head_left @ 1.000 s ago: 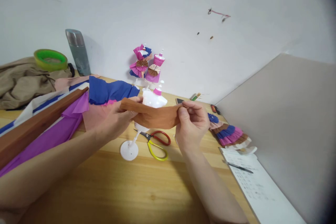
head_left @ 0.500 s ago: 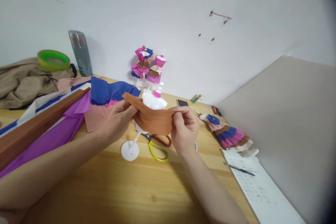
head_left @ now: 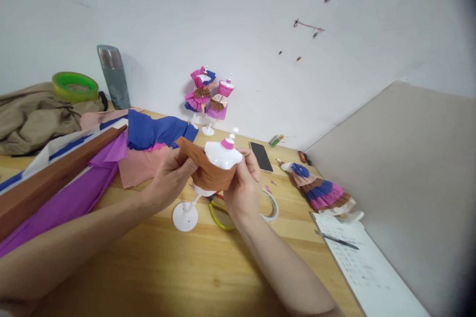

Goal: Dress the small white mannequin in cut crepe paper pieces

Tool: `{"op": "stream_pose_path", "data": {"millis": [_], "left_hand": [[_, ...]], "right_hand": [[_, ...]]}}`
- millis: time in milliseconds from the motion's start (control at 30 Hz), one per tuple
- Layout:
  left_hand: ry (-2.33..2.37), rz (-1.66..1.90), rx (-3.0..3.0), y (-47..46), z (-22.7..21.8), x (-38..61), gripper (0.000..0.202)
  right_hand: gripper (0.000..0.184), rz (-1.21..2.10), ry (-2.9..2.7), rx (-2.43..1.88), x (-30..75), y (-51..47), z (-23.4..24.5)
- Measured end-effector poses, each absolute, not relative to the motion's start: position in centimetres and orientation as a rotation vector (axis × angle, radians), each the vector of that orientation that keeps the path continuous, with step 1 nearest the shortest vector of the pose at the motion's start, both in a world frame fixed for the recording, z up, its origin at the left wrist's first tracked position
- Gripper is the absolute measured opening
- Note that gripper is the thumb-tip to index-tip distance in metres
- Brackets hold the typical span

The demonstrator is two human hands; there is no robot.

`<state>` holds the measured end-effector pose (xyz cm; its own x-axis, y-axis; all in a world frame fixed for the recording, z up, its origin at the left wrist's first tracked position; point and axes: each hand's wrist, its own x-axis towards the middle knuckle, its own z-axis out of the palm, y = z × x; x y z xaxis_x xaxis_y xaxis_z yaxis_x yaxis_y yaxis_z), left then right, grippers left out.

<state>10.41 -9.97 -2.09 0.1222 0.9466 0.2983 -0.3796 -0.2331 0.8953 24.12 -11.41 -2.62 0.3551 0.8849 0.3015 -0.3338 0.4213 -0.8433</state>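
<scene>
A small white mannequin with a pink neck band stands tilted on its round base between my hands. Brown crepe paper lies across the front of its torso. My left hand pinches the paper's left end, where a corner sticks up. At the other side my right hand grips the right end, close against the mannequin; its fingertips are partly hidden behind the torso. Scissors with yellow and red handles lie beneath, partly covered by my right hand. Beside that hand rests a roll of tape.
Coloured paper sheets, among them a blue one and a purple one, lie at left. Behind stand a flask and two dressed mannequins. A phone, a ruffled dress and a notepad with a pen are at right.
My right hand has moved left and in toward the mannequin, bringing the brown paper against its torso. The phone and tape roll now show more. My left hand has barely moved.
</scene>
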Motion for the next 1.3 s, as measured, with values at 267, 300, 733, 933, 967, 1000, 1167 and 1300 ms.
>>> {"op": "stream_pose_path", "data": {"millis": [267, 300, 733, 933, 967, 1000, 1167, 1300], "left_hand": [[0.664, 1.391, 1.077, -10.2, -2.0, 11.9, 0.032], [0.661, 1.396, 1.031, -10.2, -2.0, 12.2, 0.031], [0.770, 1.368, 0.711, -10.0, -1.7, 14.6, 0.021], [0.832, 1.477, 0.644, -9.3, -2.3, 15.1, 0.022], [0.852, 1.490, 0.661, -9.2, -2.4, 15.1, 0.022], [0.864, 1.499, 0.687, -9.2, -2.5, 15.0, 0.023], [0.847, 1.514, 0.795, -9.2, -2.7, 14.7, 0.027], [0.876, 1.472, 0.729, -9.1, -2.8, 14.8, 0.027]], "right_hand": [[0.019, 0.811, -0.882, -0.782, 23.5, -10.4, -3.4], [0.021, 0.804, -0.886, -0.779, 23.6, -10.1, -3.5], [0.032, 0.867, -0.787, -0.736, 23.6, -8.6, -4.7], [0.036, 0.740, -0.860, -0.796, 24.3, -9.4, -4.7], [0.036, 0.706, -0.876, -0.805, 24.5, -9.6, -4.5], [0.036, 0.670, -0.890, -0.814, 24.6, -9.8, -4.3], [0.035, 0.601, -0.917, -0.834, 24.7, -10.0, -4.0], [0.037, 0.677, -0.878, -0.841, 24.4, -9.5, -5.1]]}}
